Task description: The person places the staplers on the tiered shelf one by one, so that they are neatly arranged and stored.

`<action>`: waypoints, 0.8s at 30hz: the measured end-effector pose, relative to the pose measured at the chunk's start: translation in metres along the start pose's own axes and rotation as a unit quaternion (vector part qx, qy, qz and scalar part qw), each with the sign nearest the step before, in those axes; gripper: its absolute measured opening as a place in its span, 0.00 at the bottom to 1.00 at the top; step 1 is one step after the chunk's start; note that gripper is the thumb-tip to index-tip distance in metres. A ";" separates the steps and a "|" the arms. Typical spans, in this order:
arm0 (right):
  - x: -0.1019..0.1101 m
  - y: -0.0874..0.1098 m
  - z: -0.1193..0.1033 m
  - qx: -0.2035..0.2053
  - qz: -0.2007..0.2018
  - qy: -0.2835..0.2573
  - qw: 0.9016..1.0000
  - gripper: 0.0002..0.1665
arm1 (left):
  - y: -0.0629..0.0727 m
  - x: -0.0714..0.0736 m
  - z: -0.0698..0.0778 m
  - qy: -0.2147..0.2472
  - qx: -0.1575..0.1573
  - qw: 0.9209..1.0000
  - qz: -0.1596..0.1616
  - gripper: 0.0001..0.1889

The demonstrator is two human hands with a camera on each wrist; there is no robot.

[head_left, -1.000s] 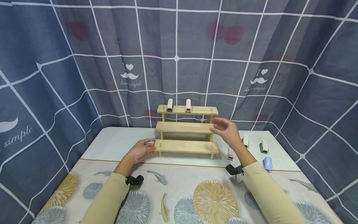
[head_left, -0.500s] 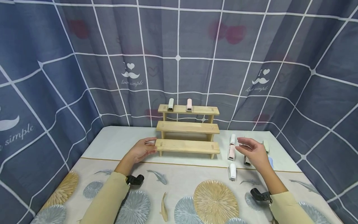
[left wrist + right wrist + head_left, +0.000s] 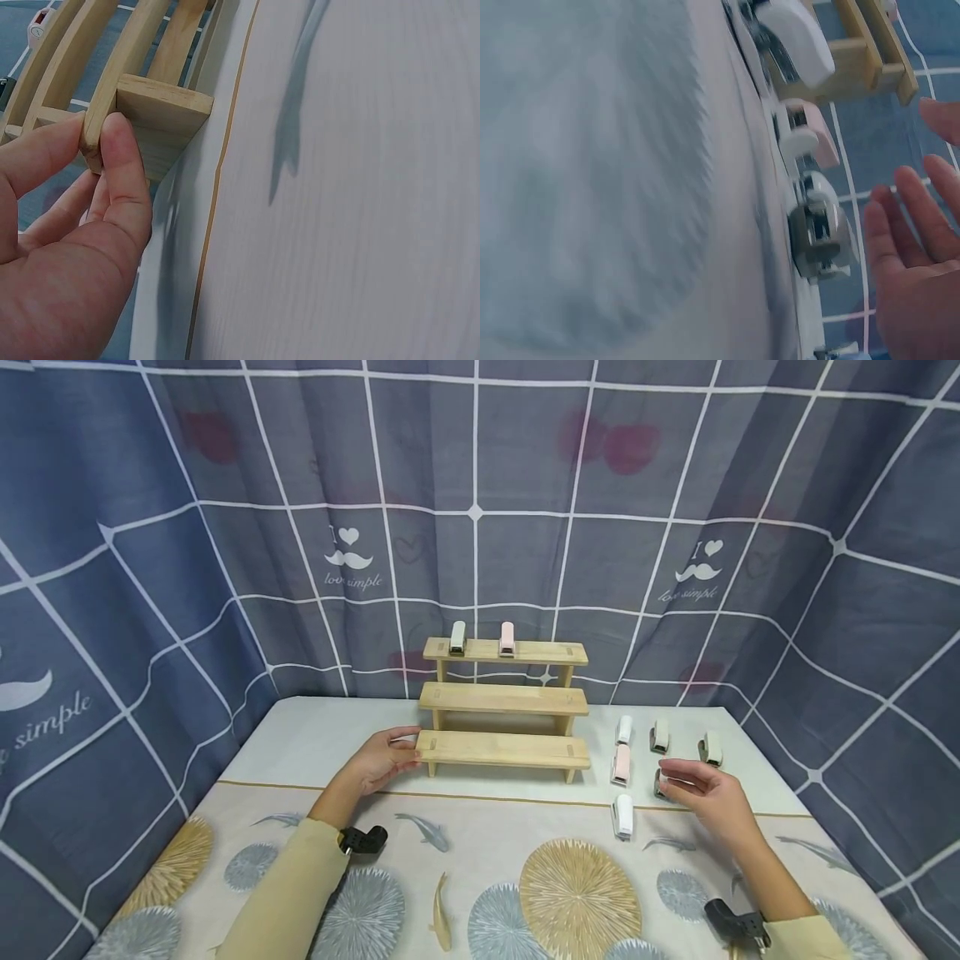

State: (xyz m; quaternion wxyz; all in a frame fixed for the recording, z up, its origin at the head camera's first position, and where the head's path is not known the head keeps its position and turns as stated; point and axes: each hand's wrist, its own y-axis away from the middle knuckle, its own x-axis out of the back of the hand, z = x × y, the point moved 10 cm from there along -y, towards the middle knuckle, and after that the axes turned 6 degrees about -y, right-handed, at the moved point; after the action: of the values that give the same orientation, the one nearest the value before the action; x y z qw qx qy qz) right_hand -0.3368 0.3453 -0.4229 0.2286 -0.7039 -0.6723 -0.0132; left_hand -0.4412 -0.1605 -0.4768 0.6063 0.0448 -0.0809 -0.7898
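My left hand (image 3: 382,763) pinches the left end of the lowest board of a three-tier wooden display stand (image 3: 502,750). In the left wrist view, thumb and fingers press on both faces of that board (image 3: 127,64). A white stapler (image 3: 457,638) and a pink stapler (image 3: 507,640) stand on the top tier. At the right, my right hand (image 3: 708,793) hovers with fingers apart around a small dark-based stapler (image 3: 660,783), which it partly hides. The right wrist view has the fingers spread beside a grey-based stapler (image 3: 810,236), a gap between them.
Several more staplers stand right of the stand: a white one (image 3: 624,729), a pink one (image 3: 620,765), a nearer white one (image 3: 622,817) and cream ones (image 3: 659,737) behind the right hand. A patterned cloth (image 3: 480,877) covers the table front; checked curtains (image 3: 420,560) enclose it.
My right hand has moved from beside the stand's middle tier to the right and down, to the dark-based stapler. The left hand has kept its grip on the stand.
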 end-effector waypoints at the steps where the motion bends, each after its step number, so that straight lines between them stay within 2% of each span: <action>1: -0.003 0.002 0.000 0.000 -0.008 0.002 1.000 0.28 | 0.000 0.000 0.000 0.000 0.000 1.000 -0.001 0.35; 5: -0.018 0.007 -0.001 -0.009 -0.046 -0.014 0.999 0.28 | -0.002 -0.001 -0.001 0.006 0.002 1.000 -0.004 0.35; 14: -0.051 0.018 0.011 -0.094 -0.133 -0.061 0.985 0.39 | -0.002 -0.002 0.001 0.007 -0.001 1.000 -0.005 0.34; 20: -0.064 0.021 0.013 -0.081 -0.187 -0.085 0.975 0.44 | -0.003 -0.003 0.000 0.009 -0.004 1.000 -0.012 0.34; 24: -0.068 0.020 0.015 -0.077 -0.202 -0.081 0.973 0.46 | -0.003 -0.001 -0.002 0.007 -0.003 1.000 -0.009 0.34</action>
State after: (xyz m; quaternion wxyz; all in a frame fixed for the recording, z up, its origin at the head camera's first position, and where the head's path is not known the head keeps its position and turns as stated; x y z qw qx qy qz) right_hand -0.3285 0.2861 -0.4643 0.1110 -0.5682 -0.8136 -0.0542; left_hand -0.4431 -0.1585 -0.4790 0.6002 0.0491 -0.0737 -0.7950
